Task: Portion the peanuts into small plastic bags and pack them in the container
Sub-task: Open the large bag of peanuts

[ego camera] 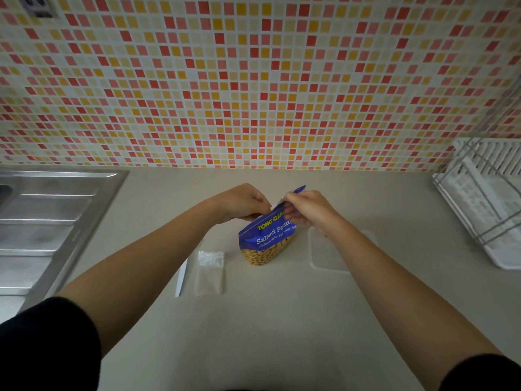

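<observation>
Head view, starting at the near edge of the worktop (267, 334): black sleeves (48, 342) fill both bottom corners, and two bare forearms reach from them toward the middle. A little left of centre lies a flat stack of small plastic bags (210, 273), clear and empty. A thin white strip (181, 277) lies just beside its left side.

Beyond them, about the centre of the worktop, the blue peanut pack (266, 239) stands upright and leans slightly. Its label reads "Salted Peanuts", and the nuts show through a clear window at its base. Just to its right sits a clear container (338, 249), partly crossed by the right forearm. It is so faint against the surface that it could be a shallow tub or only a lid.

Both hands meet at the top of the pack. The left hand (245, 203) has its grip curled round the top left corner. The right hand (307, 210) has its grip pinched on the top right part. A blue flap of the pack's top stands up above the right hand, and a white inner edge shows between the two hands.

Along the left edge runs a steel sink drainboard (50, 221). Toward the far right corner stands a white wire dish rack (485, 204). Behind the far edge rises a wall of small red, orange and cream tiles (253, 80), with a socket (36, 7) high on the left.
</observation>
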Available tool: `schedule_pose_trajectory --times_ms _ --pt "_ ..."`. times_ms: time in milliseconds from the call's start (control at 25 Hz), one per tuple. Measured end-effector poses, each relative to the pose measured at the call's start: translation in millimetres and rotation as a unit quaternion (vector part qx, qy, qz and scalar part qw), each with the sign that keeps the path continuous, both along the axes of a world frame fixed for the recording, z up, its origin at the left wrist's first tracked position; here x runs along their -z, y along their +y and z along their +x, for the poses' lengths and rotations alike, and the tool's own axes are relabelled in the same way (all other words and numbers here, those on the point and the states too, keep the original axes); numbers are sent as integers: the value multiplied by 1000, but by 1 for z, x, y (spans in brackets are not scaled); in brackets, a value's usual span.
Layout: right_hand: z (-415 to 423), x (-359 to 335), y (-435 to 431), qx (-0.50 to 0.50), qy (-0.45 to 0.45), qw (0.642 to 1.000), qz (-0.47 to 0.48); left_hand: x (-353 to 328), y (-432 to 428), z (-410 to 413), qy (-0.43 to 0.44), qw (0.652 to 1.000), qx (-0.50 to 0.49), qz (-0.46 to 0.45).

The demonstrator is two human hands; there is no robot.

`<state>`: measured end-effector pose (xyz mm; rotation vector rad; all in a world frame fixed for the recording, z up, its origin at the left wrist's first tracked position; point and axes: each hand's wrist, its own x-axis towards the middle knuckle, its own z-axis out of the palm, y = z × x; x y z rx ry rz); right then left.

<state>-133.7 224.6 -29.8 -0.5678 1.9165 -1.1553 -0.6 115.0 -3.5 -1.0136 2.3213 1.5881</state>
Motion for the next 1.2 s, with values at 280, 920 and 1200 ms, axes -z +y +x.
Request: schedule_pose_trajectory --times_ms 280,920,1200 --pt "2 -11 2 -69 -39 996 35 -5 -2 3 -17 998 19 -54" --pt "24 -34 14 -153 218 953 147 6 -6 6 -12 850 65 -522" --pt "26 -38 16 -225 248 934 128 9 -25 6 59 870 37 -487"
